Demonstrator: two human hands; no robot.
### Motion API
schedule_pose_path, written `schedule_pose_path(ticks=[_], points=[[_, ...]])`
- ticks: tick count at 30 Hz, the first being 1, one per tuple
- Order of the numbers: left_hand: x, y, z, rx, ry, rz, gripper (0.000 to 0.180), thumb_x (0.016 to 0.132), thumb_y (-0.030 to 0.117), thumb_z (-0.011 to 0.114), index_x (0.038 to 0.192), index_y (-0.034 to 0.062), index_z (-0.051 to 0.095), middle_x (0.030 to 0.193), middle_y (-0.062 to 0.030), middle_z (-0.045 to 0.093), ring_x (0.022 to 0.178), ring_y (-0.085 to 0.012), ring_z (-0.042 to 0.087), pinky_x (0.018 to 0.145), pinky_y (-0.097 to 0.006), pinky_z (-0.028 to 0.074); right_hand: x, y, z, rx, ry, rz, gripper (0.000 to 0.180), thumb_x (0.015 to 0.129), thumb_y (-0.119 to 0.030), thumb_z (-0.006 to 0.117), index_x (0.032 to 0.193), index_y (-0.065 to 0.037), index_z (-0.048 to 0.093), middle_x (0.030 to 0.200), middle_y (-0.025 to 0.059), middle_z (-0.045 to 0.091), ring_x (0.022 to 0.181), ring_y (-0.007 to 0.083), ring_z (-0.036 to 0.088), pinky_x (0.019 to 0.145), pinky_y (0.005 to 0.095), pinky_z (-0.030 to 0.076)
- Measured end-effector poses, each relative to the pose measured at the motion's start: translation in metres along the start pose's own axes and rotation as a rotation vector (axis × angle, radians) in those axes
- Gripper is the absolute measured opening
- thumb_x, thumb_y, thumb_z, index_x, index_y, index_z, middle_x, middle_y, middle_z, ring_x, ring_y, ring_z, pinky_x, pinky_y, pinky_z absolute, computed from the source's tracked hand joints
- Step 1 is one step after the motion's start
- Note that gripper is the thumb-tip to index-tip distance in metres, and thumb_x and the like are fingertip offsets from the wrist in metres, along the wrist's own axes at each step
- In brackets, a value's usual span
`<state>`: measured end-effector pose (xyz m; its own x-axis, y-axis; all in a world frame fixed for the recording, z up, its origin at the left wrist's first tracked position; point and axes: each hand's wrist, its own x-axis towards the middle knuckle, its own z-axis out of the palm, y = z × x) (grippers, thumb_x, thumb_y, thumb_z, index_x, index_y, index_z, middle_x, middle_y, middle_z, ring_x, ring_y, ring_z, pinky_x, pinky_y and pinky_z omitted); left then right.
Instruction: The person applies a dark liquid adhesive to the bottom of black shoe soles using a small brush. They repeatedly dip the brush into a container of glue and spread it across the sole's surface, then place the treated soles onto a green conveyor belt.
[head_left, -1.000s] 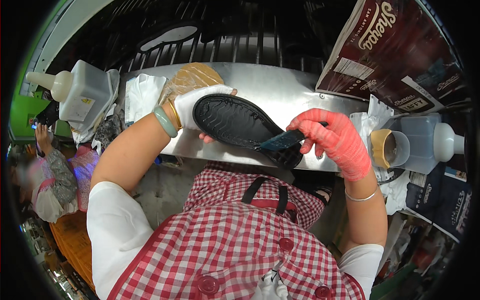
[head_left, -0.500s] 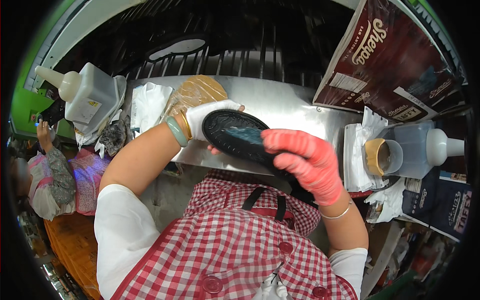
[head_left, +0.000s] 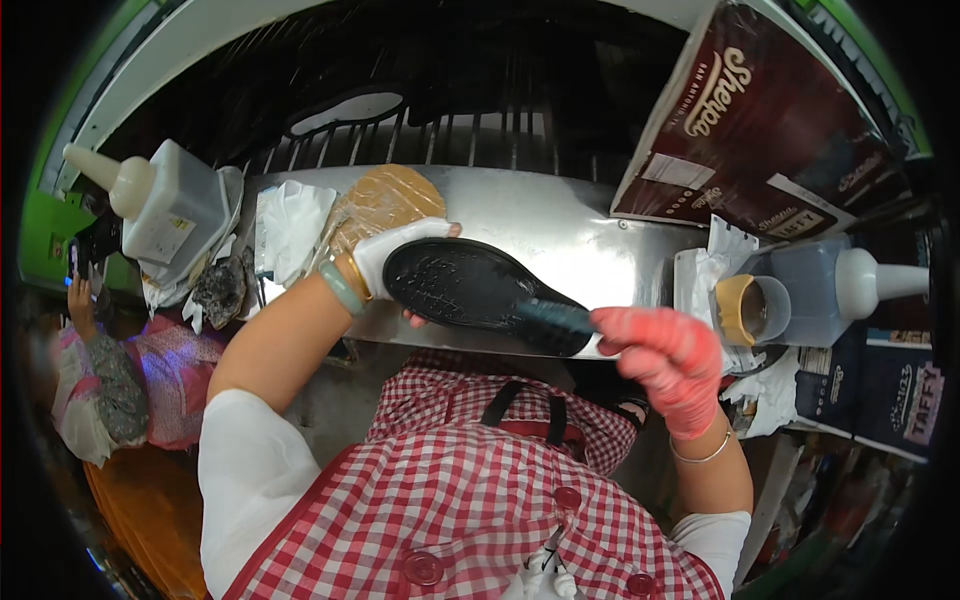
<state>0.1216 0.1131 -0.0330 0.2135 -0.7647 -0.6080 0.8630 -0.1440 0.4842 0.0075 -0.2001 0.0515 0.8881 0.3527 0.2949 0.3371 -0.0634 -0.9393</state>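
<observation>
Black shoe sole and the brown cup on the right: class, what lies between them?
In the head view, the red-gloved right hand holding a brush lies between the black shoe sole and the brown cup.

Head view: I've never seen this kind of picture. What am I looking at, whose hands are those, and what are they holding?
This is one wide fisheye camera worn on a person's head, looking down, so edges curve. Two gloved hands enter from below. The left hand, in a white glove, holds a black sole over a steel bench. The right hand, in a red glove, holds a brush against the sole's heel end. On the bench: squeeze bottles left and right, a small cup, rags and a dark box.
</observation>
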Motion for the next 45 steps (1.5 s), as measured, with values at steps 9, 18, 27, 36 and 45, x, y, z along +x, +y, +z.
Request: schedule_pose_path(ticks=[9, 18, 27, 36, 45], points=[[0.020, -0.049, 0.071, -0.378, -0.304, 0.642, 0.084, 0.070, 0.038, 0.071, 0.134, -0.0026, 0.036, 0.123, -0.0249, 0.050, 0.103, -0.0413, 0.058, 0.086, -0.055, 0.049, 0.005, -0.002, 0.014, 0.599, 0.891, 0.154, 0.024, 0.091, -0.020, 0.058, 0.107, -0.002, 0.060, 0.076, 0.0052, 0.063, 0.059, 0.0099, 0.061, 0.053, 0.0184, 0.045], [0.030, -0.067, 0.106, -0.350, -0.276, 0.740, 0.096, 0.063, 0.042, 0.077, 0.135, -0.0025, 0.032, 0.119, -0.0263, 0.050, 0.091, -0.0436, 0.061, 0.077, -0.052, 0.054, 0.004, -0.002, 0.024, 0.648, 0.895, 0.091, 0.022, 0.095, -0.018, 0.050, 0.106, 0.000, 0.057, 0.081, 0.0092, 0.064, 0.064, 0.0131, 0.064, 0.055, 0.0205, 0.051], [0.025, -0.073, 0.105, -0.283, -0.216, 0.696, 0.098, 0.064, 0.046, 0.077, 0.138, 0.0020, 0.030, 0.127, -0.0232, 0.045, 0.103, -0.0399, 0.057, 0.083, -0.054, 0.052, -0.006, -0.005, 0.028, 0.618, 0.776, 0.165, 0.020, 0.093, -0.014, 0.052, 0.102, 0.002, 0.060, 0.087, 0.0089, 0.064, 0.065, 0.0122, 0.065, 0.055, 0.0191, 0.051], [0.037, -0.063, 0.104, -0.379, -0.301, 0.699, 0.088, 0.070, 0.036, 0.076, 0.139, 0.0064, 0.031, 0.134, -0.0189, 0.041, 0.118, -0.0362, 0.048, 0.093, -0.062, 0.043, -0.009, -0.009, 0.046, 0.598, 0.715, 0.269, 0.019, 0.093, -0.013, 0.053, 0.102, 0.001, 0.061, 0.082, 0.0077, 0.064, 0.064, 0.0106, 0.064, 0.054, 0.0189, 0.050], [0.040, -0.063, 0.107, -0.293, -0.154, 0.718, 0.077, 0.075, 0.043, 0.069, 0.134, 0.0052, 0.039, 0.127, -0.0196, 0.049, 0.110, -0.0344, 0.055, 0.087, -0.056, 0.049, -0.014, -0.014, 0.053, 0.589, 0.619, 0.306, 0.017, 0.091, -0.013, 0.053, 0.097, 0.000, 0.062, 0.074, 0.0049, 0.062, 0.059, 0.0093, 0.062, 0.052, 0.0196, 0.049]])
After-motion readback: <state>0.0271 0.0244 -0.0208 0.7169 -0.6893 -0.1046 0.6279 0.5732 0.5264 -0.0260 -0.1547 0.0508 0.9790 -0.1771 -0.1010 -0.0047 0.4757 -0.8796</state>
